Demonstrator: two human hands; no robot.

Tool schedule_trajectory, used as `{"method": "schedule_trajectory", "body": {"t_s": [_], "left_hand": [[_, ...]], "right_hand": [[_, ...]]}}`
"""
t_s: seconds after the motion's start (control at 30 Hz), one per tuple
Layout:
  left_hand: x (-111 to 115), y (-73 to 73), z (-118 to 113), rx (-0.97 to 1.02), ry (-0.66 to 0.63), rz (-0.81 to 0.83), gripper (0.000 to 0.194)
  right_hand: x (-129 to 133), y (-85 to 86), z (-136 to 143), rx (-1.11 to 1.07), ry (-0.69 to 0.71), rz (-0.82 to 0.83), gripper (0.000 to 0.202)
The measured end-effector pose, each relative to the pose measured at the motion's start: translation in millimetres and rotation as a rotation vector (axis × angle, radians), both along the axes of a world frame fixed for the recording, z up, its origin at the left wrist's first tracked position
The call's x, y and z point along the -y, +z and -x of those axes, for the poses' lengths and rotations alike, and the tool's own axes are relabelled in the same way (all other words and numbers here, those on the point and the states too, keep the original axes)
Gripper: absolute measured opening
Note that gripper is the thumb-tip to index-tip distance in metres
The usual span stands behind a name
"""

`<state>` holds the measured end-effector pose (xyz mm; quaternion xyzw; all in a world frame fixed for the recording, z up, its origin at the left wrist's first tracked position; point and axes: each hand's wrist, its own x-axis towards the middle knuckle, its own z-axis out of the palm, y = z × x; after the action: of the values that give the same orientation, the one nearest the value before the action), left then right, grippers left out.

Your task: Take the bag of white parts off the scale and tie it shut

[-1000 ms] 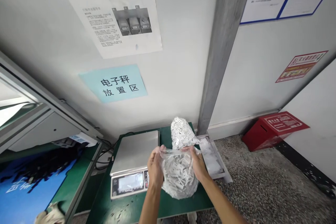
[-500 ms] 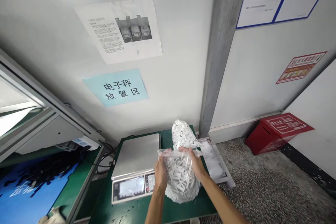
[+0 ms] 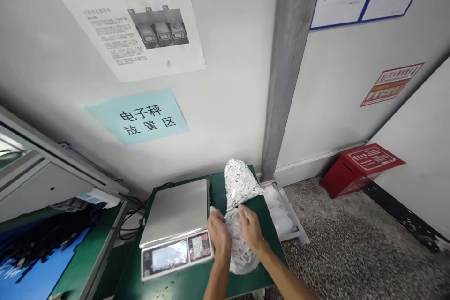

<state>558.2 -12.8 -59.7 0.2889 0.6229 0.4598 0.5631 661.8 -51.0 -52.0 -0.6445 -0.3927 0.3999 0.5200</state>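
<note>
Between my hands is a clear plastic bag (image 3: 241, 253) filled with small white parts, resting on the green table (image 3: 183, 286). My left hand (image 3: 218, 232) is closed on the left side of the bag's top. On the right side, my right hand (image 3: 251, 227) grips the bag's mouth with its fingers curled in. Both hands partly cover the bag. Just behind it lies a second clear bag (image 3: 241, 183) full of similar white pieces. A digital scale (image 3: 179, 208) with a bare metal plate stands left of my left hand.
An open drawer (image 3: 281, 213) holding clear plastic sits right of the table. Cables (image 3: 131, 225) run left of the scale. A red box (image 3: 358, 168) stands on the floor by the wall. Black parts (image 3: 52, 232) lie on a blue sheet at far left.
My hands have drawn closer together and curled tighter on the bag, gathering its spread top inward. The camera view has shifted slightly to the right.
</note>
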Motion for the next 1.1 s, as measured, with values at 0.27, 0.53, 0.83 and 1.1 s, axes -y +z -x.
{"method": "schedule_trajectory", "body": {"t_s": [0.27, 0.53, 0.83, 1.1], "left_hand": [[17, -2.8, -8, -0.331, -0.177, -0.042, 0.033], [21, 7.3, 17, -0.133, -0.197, -0.119, 0.040], [-2, 0.3, 14, 0.070, 0.075, -0.025, 0.047], [14, -5.4, 2, -0.224, -0.024, -0.019, 0.038]], "right_hand": [[4, -9.4, -6, 0.260, 0.102, -0.007, 0.030], [6, 8.8, -35, 0.190, 0.304, -0.057, 0.038], [1, 3.5, -7, -0.098, 0.192, 0.030, 0.051], [-4, -14.7, 8, 0.180, 0.135, 0.120, 0.035]]}}
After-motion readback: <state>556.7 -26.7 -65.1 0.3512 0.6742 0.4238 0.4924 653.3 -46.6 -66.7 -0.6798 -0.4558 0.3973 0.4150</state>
